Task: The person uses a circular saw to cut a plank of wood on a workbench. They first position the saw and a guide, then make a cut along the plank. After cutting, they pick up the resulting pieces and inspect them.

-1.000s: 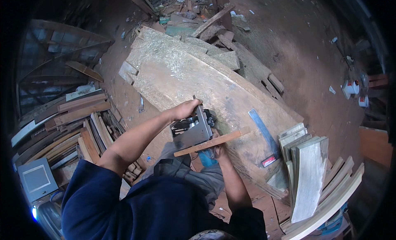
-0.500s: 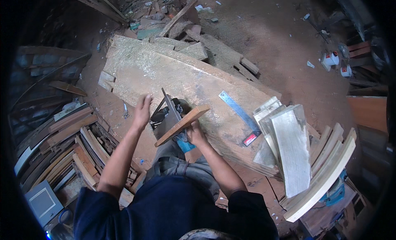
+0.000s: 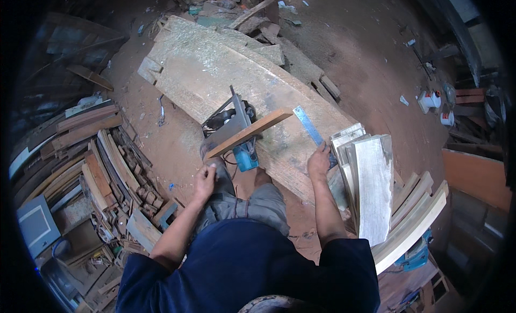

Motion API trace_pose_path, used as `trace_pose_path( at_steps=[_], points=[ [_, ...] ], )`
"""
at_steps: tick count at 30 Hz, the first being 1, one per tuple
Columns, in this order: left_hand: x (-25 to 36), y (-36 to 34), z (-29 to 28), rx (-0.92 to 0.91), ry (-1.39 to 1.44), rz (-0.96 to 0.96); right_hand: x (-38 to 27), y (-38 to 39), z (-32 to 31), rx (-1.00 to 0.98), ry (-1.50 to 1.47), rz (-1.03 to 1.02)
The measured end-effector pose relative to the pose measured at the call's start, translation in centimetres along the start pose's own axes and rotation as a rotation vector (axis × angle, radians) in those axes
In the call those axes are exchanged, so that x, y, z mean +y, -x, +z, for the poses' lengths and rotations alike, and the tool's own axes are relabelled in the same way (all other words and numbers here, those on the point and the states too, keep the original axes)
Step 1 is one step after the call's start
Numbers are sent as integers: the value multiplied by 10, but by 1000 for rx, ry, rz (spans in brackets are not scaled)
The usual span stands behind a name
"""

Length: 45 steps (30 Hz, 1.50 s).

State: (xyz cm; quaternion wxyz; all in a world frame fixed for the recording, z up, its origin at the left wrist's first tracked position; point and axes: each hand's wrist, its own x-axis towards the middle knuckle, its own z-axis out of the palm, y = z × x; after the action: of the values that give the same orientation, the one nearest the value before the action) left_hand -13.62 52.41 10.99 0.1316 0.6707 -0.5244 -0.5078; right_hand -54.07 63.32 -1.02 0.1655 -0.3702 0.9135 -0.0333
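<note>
My right hand (image 3: 319, 161) has its fingers closed on the handle end of a try square (image 3: 308, 126), whose metal blade lies along the big wooden board. The handle is mostly hidden under the hand. My left hand (image 3: 205, 179), fingers curled in with nothing visible in them, hovers just below the near end of a brown wooden strip (image 3: 250, 132). That strip rests slantwise across a teal power tool (image 3: 246, 157) with a dark flat metal plate (image 3: 228, 128), in front of my knees.
The thick, dusty board (image 3: 207, 79) stretches diagonally ahead. Pale curved boards (image 3: 374, 189) are stacked at the right, close beside my right hand. Many wood offcuts (image 3: 99, 168) pile up at the left. White buckets (image 3: 429, 101) stand on the floor at the far right.
My right hand has let go of the wooden strip and moved right onto the try square. My left hand has come down and nearer, its fingers now curled. The strip stays on the tool.
</note>
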Motion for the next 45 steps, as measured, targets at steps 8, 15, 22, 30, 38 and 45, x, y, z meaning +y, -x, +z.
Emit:
trace_pose_path(
  at_steps=[8, 15, 22, 30, 38, 45],
  points=[
    [-24, 17, -11, -131, 65, 16, 8, -1, 12, -70, 96, -19],
    [-80, 22, -53, -183, 42, 15, -7, 77, -36, -71, -230, -50],
    [-160, 94, -77, -93, 112, -9, 23, 244, -114, 316, -752, 34],
    [-347, 212, -79, -320, -48, -459, 173, 343, -225, 705, -541, 316],
    [-378, 236, -117, -607, 416, -707, 393, 323, -318, 907, -190, 564],
    [-288, 247, -36, -119, 161, -532, 493, 262, -281, 616, -46, 602]
  ],
)
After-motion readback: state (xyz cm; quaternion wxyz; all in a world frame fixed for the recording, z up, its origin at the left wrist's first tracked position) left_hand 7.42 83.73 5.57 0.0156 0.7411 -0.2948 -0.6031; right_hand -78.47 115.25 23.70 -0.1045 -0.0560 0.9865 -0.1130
